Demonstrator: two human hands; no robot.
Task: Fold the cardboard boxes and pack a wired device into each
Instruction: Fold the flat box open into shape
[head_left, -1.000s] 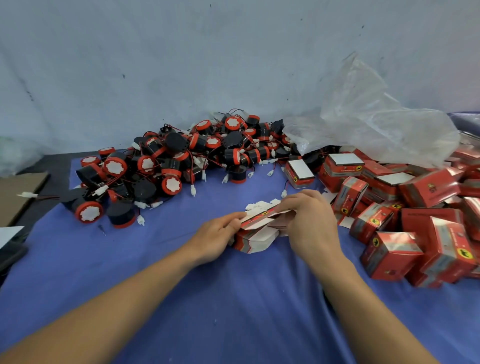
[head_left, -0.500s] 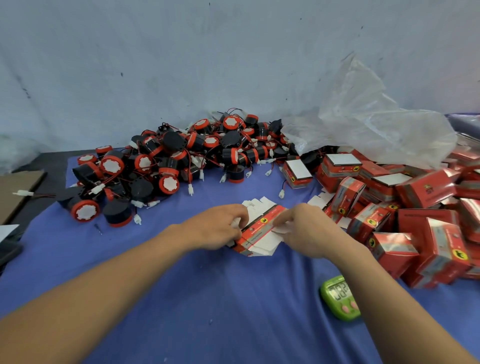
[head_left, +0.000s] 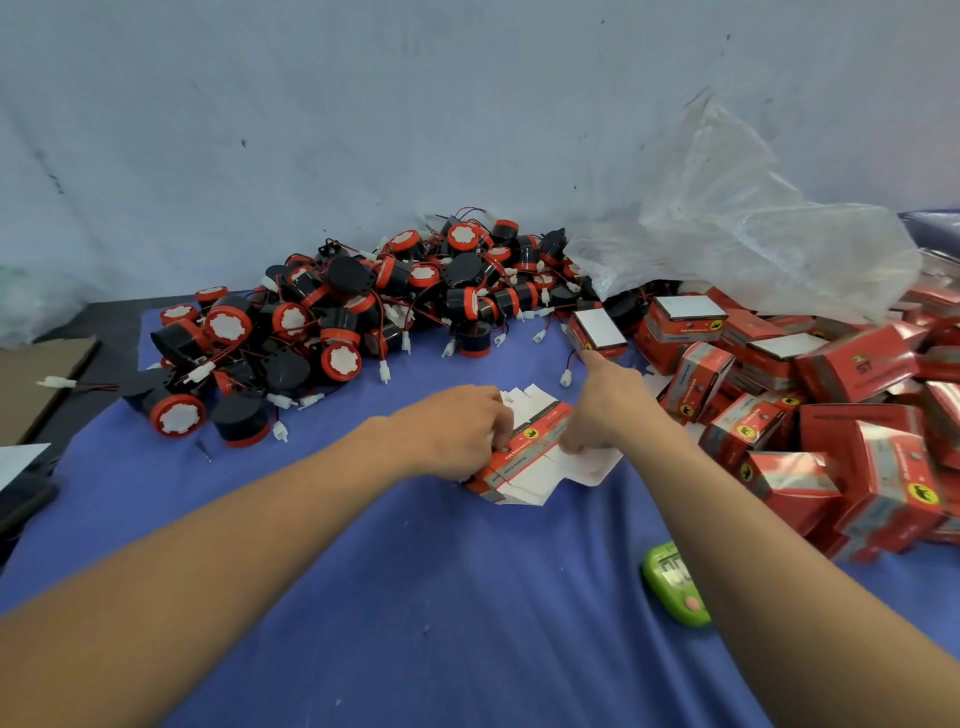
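Containers first: the folded boxes (head_left: 831, 415) were heaped on the right, red glossy card with grey bands and a yellow round badge; most were closed, so I couldn't tell what was inside; a few at the back showed a plain white face on top. A crumpled see-through plastic bag (head_left: 753, 244) slumped over the back of that heap; couldn't tell what it held.

The flat boxes (head_left: 524, 457), a small stack of unfolded red-and-white card with notched white flaps, lay mid-table on the blue cloth (head_left: 415, 597), between both hands. The left hand (head_left: 457, 431) had its fingers curled and pinching the stack's left end; the right hand (head_left: 608, 410) had its index finger stuck out straight toward the far boxes, the other fingers curled under, thumb down on a white flap, looked like a pinch.

The wired devices (head_left: 363, 312) sat in a loose pile at the back left; stubby black cylinders with red rims, white scalloped faces, thin red-black wires and white plugs. A rounded green timer (head_left: 672, 582) lay just beside the right forearm; brown flat cardboard (head_left: 36, 384) sat at the far left.
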